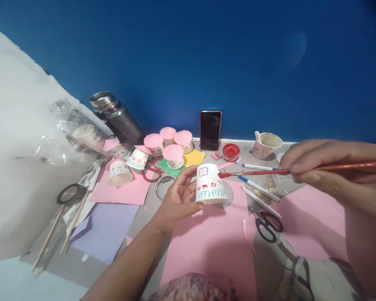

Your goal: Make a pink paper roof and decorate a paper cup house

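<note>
The left hand pinches a small white paper cup, drawn with a window and green grass, held upside down just above the pink paper sheet on the desk. The right hand grips a long red paintbrush, its long axis level, tip pointing left, close beside the cup's upper right edge.

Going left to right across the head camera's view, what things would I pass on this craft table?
Tape roll → steel flask → red scissors → left hand → decorated paper cup → red paint pot → black scissors → right hand holding the paintbrush.
</note>
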Action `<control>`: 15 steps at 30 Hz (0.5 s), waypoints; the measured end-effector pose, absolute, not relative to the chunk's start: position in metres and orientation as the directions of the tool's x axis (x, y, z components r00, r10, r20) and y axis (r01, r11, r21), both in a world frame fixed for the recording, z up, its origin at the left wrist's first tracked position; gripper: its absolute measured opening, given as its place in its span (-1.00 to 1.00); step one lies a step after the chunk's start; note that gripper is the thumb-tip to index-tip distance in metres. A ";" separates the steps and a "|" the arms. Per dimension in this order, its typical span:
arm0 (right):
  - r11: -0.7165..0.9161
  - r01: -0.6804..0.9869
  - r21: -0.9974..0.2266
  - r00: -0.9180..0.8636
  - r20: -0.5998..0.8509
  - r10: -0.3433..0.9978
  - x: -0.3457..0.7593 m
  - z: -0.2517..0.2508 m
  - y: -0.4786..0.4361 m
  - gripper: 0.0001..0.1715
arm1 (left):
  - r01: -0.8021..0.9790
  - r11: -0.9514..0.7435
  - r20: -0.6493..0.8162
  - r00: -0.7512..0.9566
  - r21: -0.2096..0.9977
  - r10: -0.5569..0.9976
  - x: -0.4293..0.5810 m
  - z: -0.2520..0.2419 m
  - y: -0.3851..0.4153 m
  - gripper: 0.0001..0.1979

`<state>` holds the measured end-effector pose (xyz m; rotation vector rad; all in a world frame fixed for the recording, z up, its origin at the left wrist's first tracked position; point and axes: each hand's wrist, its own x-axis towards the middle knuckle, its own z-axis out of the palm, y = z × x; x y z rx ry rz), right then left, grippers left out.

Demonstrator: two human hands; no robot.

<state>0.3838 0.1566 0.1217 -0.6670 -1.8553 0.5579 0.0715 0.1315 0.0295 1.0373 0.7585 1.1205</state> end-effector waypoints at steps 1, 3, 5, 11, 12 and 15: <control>0.740 0.196 -0.643 -0.301 0.679 0.670 0.384 0.121 0.157 -0.64 | -0.358 0.100 0.008 0.289 0.928 0.957 0.071 0.030 0.132 -0.16; 0.743 0.204 -0.637 -0.294 0.684 0.667 0.384 0.118 0.157 -0.64 | -0.389 0.127 -0.011 0.287 0.912 0.958 0.070 0.031 0.132 -0.11; 0.745 0.205 -0.635 -0.287 0.689 0.666 0.384 0.117 0.158 -0.65 | -0.415 0.158 -0.033 0.293 0.896 0.956 0.069 0.030 0.133 -0.10; 0.751 0.149 -0.643 -0.318 0.688 0.652 0.381 0.117 0.159 -0.64 | -0.456 0.181 -0.025 0.327 0.871 0.945 0.069 0.025 0.134 -0.11; 0.753 0.138 -0.643 -0.328 0.688 0.647 0.380 0.118 0.160 -0.63 | -0.456 0.183 -0.028 0.326 0.871 0.945 0.070 0.025 0.134 -0.11; 0.755 0.124 -0.644 -0.335 0.690 0.642 0.380 0.117 0.161 -0.61 | -0.442 0.193 -0.054 0.308 0.876 0.950 0.072 0.025 0.134 -0.09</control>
